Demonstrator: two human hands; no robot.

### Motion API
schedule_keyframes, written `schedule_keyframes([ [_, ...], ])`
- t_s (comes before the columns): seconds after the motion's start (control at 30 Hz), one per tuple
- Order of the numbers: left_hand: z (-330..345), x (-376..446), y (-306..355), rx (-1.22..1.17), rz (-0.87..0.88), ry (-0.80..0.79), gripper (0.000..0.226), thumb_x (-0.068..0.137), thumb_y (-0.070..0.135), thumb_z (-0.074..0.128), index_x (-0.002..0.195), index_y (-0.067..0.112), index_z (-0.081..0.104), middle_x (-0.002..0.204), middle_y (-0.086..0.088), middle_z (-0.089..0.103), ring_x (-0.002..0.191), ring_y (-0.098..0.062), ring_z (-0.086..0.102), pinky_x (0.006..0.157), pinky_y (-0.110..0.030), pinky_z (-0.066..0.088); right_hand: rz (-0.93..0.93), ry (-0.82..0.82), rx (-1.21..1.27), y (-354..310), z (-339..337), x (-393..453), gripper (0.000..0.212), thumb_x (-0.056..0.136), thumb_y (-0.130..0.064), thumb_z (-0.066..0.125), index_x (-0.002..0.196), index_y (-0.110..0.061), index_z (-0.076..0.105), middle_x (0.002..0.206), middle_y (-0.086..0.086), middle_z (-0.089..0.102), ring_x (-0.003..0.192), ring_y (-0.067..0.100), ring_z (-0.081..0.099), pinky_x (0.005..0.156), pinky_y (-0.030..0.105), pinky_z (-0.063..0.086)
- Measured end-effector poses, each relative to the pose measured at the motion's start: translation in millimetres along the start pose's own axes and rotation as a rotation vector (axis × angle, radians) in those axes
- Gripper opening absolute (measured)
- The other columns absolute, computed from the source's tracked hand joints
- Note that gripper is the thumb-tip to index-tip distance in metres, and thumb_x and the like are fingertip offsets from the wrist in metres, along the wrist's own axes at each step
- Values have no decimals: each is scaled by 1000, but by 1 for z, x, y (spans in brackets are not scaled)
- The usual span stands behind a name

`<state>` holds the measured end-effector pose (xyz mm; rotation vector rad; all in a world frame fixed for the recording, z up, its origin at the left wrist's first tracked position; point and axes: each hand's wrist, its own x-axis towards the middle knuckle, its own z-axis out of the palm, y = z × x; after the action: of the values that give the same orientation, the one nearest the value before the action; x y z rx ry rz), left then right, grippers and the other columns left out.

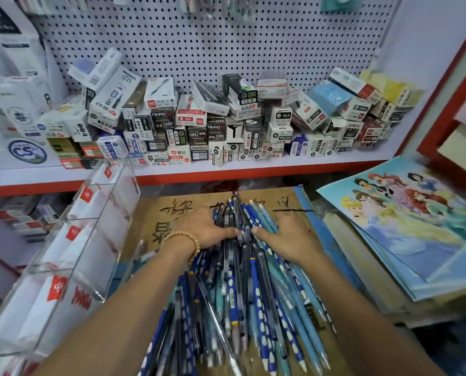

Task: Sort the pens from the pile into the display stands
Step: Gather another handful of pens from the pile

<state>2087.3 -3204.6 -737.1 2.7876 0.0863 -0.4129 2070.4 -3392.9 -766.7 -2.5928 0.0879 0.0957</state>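
A big pile of pens [242, 291], dark blue, light blue and clear, lies lengthwise on a brown cardboard sheet [150, 213]. My left hand [207, 226], with a bead bracelet at the wrist, lies on the left side of the pile's far end, fingers curled around pens. My right hand [286, 237] lies on the right side, fingers bent over the light blue pens. The two hands almost meet in the middle. A clear acrylic display stand [72, 245] with several compartments and red labels stands to the left of the pile.
A red-edged shelf [253, 172] behind the cardboard holds many stacked pen boxes [215, 123] under a pegboard. A stack of cartoon-printed sheets [416, 221] lies to the right. One loose pen [138, 253] lies left of the pile.
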Motion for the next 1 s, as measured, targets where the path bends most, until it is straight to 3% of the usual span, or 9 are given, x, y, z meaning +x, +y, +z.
schedule_keyframes([
  [0.1, 1, 2, -2, -176, 9, -47, 43, 85, 56, 63, 94, 17, 48, 66, 6, 50, 63, -9, 50, 62, -22, 41, 3, -23, 12, -1, -1, 6, 57, 86, -55, 66, 111, -4, 65, 101, 11, 67, 96, 30, 65, 80, 37, 52],
  [0.2, -2, 2, -6, -340, -2, -58, 30, 87, 40, 68, 79, 14, 57, 52, 5, 52, 38, -3, 47, 42, -13, 36, 36, -51, 18, -3, -1, 11, 46, 83, -53, 69, 96, -9, 66, 72, 4, 54, 68, 26, 59, 58, 32, 38],
  [0.27, -2, 5, -8, -417, -29, -63, 29, 85, 36, 71, 76, 14, 56, 60, 0, 55, 50, -11, 52, 53, -17, 42, 54, -52, 19, -4, 1, 15, 38, 84, -50, 71, 80, -15, 58, 62, 1, 40, 57, 22, 43, 53, 32, 26],
  [0.37, -2, 4, -10, -476, -38, -46, 26, 88, 28, 68, 73, 16, 50, 61, 1, 51, 54, -13, 48, 51, -23, 38, 42, -59, 111, -4, 5, 20, 31, 87, -38, 71, 74, -19, 51, 65, 3, 51, 64, 25, 54, 60, 34, 41],
  [0.43, 1, 3, -11, -488, -26, -21, 27, 90, 24, 66, 70, 18, 48, 58, 3, 49, 49, -10, 46, 44, -20, 35, 17, -74, 129, -5, 9, 22, 17, 91, -33, 67, 87, -21, 55, 80, 6, 61, 76, 28, 62, 72, 38, 49],
  [0.6, -3, -1, -12, -522, 43, -1, 26, 93, 16, 60, 70, 17, 48, 56, 2, 44, 44, -9, 41, 34, -12, 30, 13, -136, 263, -1, 9, 28, 19, 97, -28, 58, 104, -12, 64, 70, 5, 56, 58, 20, 51, 62, 33, 43],
  [0.77, -9, -5, -14, -575, 125, 1, 10, 94, 21, 58, 88, 14, 54, 51, 6, 36, 37, -8, 32, 37, -17, 29, -17, -136, 426, -12, 2, 23, 30, 103, -31, 50, 128, -15, 51, 107, 1, 59, 95, 21, 59, 91, 38, 46],
  [0.87, -12, -10, -16, -651, 155, 52, 7, 93, 19, 59, 91, 13, 58, 44, 11, 33, 33, -5, 28, 36, -16, 27, -78, -67, 489, -22, -2, 22, 26, 102, -34, 49, 124, -19, 52, 95, -2, 59, 81, 15, 54, 75, 33, 44],
  [1.0, -22, -22, -14, -841, 192, 157, 11, 92, 11, 60, 85, 16, 54, 53, 6, 38, 38, -5, 31, 37, -15, 29, -168, 79, 561, -37, -15, 15, 20, 98, -32, 59, 97, -13, 58, 75, 2, 51, 65, 13, 47, 59, 28, 37],
])
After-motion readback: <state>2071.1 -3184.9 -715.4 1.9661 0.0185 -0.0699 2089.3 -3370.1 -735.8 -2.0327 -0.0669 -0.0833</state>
